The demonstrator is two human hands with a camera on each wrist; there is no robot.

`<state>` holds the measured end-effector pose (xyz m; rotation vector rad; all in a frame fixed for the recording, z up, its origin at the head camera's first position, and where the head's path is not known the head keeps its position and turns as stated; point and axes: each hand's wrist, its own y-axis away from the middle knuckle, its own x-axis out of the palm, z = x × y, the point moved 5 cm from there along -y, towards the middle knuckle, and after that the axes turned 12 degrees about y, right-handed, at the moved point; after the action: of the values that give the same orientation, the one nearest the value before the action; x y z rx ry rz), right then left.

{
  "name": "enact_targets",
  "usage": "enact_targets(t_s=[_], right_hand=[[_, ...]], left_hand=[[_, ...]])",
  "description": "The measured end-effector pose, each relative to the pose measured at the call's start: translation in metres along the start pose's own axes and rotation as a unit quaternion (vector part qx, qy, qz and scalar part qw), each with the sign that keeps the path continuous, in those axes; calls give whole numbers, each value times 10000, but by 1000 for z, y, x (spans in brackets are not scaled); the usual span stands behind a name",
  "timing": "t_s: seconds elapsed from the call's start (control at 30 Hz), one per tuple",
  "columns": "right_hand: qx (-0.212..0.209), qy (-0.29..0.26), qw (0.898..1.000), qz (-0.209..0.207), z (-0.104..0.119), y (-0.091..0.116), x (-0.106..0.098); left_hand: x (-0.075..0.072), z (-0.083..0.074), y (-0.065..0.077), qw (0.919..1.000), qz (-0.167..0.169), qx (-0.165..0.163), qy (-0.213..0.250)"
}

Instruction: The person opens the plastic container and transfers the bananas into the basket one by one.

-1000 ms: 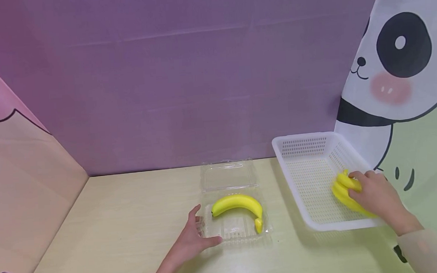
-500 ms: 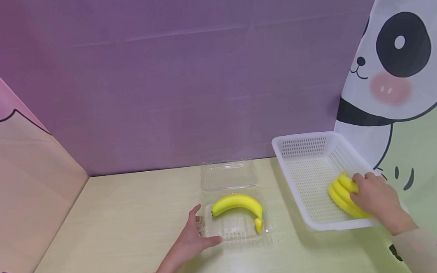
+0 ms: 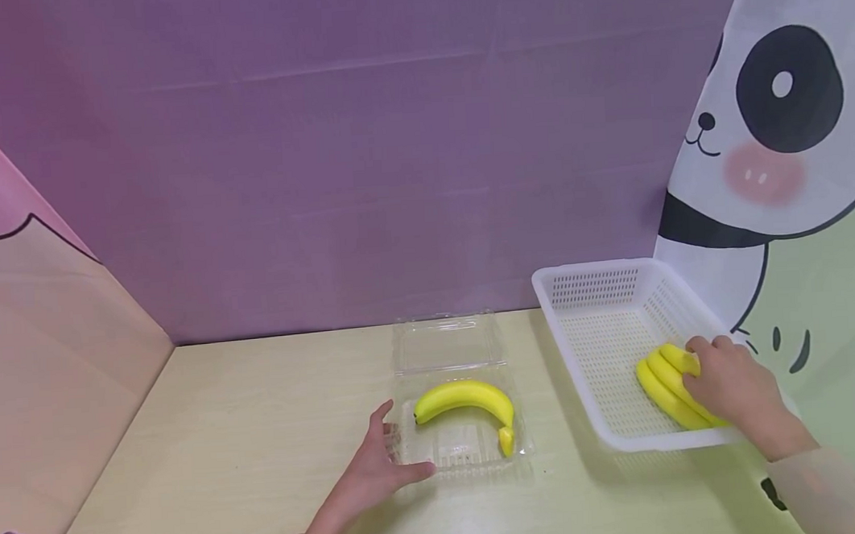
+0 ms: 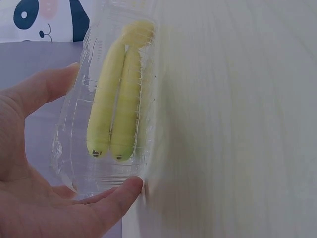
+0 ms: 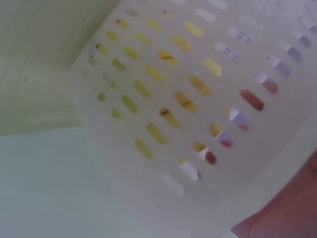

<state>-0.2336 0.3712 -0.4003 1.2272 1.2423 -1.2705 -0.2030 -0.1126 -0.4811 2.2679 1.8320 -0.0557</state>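
Right now my right hand (image 3: 740, 388) is curled over a bunch of yellow bananas (image 3: 668, 387), fingers closed on its right side, inside the front right corner of the white basket (image 3: 585, 396). That basket fills the tabletop's (image 3: 240, 438) back right corner. I hold my left hand (image 3: 371, 471) spread wide, thumb against the front edge of the clear container (image 3: 451, 445) and fingers by its left edge. A banana (image 3: 469, 393) lies curved inside; the raised lid (image 3: 448, 346) stands toward the tabletop's back edge.
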Motion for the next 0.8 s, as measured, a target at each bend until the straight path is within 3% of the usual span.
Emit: enact_targets(t_s=[0.43, 0.8], right_hand=[[-76, -247, 9994, -218, 16, 7, -21], [-104, -452, 9962, -735, 37, 13, -38]], left_hand=[[0, 2, 0, 10000, -12, 18, -41], [1, 3, -1, 9999, -78, -49, -114]])
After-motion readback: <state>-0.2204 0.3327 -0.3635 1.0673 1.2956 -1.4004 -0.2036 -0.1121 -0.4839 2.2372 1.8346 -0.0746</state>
